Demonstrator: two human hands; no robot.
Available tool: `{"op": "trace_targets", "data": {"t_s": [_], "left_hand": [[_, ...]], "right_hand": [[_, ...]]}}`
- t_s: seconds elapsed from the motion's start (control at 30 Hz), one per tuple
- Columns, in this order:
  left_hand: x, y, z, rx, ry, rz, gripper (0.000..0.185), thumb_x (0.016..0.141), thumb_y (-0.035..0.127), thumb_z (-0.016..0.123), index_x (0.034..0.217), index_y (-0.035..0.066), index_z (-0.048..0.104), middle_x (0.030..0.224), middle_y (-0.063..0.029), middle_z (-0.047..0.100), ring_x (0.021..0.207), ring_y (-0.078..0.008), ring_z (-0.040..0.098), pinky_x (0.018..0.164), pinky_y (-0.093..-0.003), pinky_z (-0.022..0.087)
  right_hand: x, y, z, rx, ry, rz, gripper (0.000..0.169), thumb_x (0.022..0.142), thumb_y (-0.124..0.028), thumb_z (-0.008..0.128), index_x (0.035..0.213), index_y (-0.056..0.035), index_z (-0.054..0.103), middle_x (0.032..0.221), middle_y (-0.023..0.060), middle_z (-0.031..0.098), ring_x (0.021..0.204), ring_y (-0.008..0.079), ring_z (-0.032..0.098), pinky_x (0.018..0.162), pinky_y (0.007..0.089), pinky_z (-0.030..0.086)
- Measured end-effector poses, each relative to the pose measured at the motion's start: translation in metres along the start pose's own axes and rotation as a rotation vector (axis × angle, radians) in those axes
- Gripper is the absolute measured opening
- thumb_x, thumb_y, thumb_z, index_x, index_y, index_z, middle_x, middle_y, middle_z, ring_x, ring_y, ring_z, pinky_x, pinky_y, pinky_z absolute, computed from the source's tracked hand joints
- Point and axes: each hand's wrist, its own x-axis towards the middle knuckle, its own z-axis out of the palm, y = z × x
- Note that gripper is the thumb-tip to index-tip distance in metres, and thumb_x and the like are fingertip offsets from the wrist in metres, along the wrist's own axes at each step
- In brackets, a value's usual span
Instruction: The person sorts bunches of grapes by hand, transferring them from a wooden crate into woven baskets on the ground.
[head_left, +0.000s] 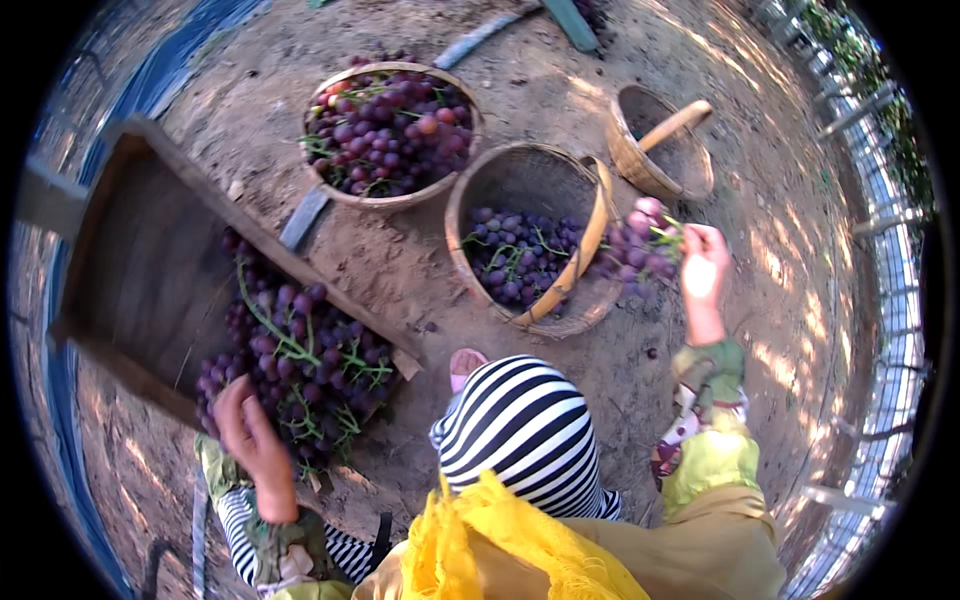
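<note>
My right hand (703, 266) pinches the green stem of a bunch of purple grapes (637, 244). The bunch, blurred, hangs at the right rim of a woven basket with an arched handle (592, 247). Dark grapes with green stems (510, 262) fill the basket's lower part. My left hand (259, 442) lies against the near edge of a heap of grapes (300, 345) in a wooden crate (142, 277). Its fingertips are partly hidden there, so whether they grip a bunch is unclear. The crate sits tilted, its heap gathered at the end nearest me.
A round woven basket (390, 201) heaped with red-purple grapes stands farther off. A smaller handled basket (645, 161) leans at the right. Grey strips (304, 217) lie on the dirt ground, with blue sheeting (161, 75) at the left. My striped knee (517, 427) is in front.
</note>
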Motion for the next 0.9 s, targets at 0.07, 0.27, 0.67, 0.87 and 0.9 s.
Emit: {"op": "trace_targets", "data": {"t_s": [0.07,0.27,0.67,0.87,0.9], "left_hand": [[-0.004,0.033,0.008,-0.191,-0.136,-0.206,0.018,0.092,0.008,0.057,0.104,0.001,0.068,0.099,-0.0113,0.066,0.095,-0.023,0.062,0.087,-0.034,0.047],[0.013,0.102,0.063,-1.04,-0.821,-0.396,0.031,0.097,0.025,0.056,0.117,0.004,0.064,0.098,-0.0062,0.069,0.081,-0.0138,0.064,0.072,-0.0274,0.052],[0.166,0.006,-0.007,-2.128,-0.424,-0.56,0.089,0.091,0.073,0.027,0.144,0.001,0.033,0.143,-0.0239,0.042,0.133,-0.0429,0.04,0.11,-0.058,0.033],[0.152,-0.106,-0.001,-1.852,-0.323,-0.73,0.058,0.095,0.049,0.05,0.134,0.006,0.051,0.131,-0.0195,0.057,0.122,-0.0376,0.054,0.106,-0.0525,0.041],[0.145,-0.114,0.003,-1.814,-0.296,-0.786,0.057,0.095,0.048,0.051,0.134,0.006,0.05,0.132,-0.0194,0.057,0.122,-0.0374,0.054,0.106,-0.0516,0.042]], "right_hand": [[0.006,-0.031,-0.027,-0.14,-0.075,-0.304,0.007,0.091,-0.005,0.062,0.097,-0.0026,0.065,0.087,0.0019,0.063,0.078,0.0093,0.057,0.069,0.0254,0.047],[0.012,-0.166,-0.072,-0.313,-0.252,-0.407,0.007,0.097,-0.006,0.055,0.097,-0.0021,0.061,0.085,-0.0026,0.055,0.076,0.0056,0.049,0.069,0.0203,0.042],[-0.143,-0.373,0.214,0.559,-0.815,-1.293,0.023,0.076,0.009,0.067,0.096,-0.0006,0.061,0.095,0.0157,0.067,0.08,0.0275,0.068,0.067,0.0329,0.057],[-0.201,-0.309,0.32,0.558,-0.934,-1.439,0.011,0.081,-0.006,0.063,0.092,-0.0027,0.059,0.101,0.0136,0.068,0.083,0.0298,0.069,0.069,0.0354,0.057],[-0.209,-0.296,0.326,0.539,-0.962,-1.467,0.01,0.081,-0.006,0.063,0.089,-0.0032,0.059,0.101,0.0129,0.068,0.085,0.0289,0.069,0.07,0.0347,0.057]]}}
